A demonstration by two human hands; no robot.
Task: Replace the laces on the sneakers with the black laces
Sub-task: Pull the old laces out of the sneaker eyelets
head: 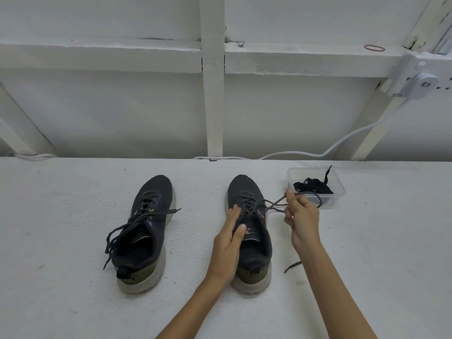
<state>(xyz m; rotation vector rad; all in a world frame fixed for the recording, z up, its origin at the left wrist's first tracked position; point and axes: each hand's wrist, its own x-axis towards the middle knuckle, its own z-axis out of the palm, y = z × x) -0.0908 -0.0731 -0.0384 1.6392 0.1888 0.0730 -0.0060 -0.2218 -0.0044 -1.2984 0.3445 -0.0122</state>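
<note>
Right sneaker (244, 189): sitting on the bench (73, 241), its old lace (274, 204) coming out of the upper eyelets.
Left hand (230, 237): lying flat, fingers straight, steadying that sneaker.
Right hand (302, 216): pinching the old lace, pulling it sideways.
Left sneaker (151, 192): waiting, loosened but not unthreaded.
Black laces (313, 187): lying in the tub (340, 189), unused.
Progress: seemingly early, with both relacings remaining.

L hand (230, 238) flat w/ fingers (232, 217) straight; R hand (302, 221) grip curled, pinching lace (274, 204).
</note>
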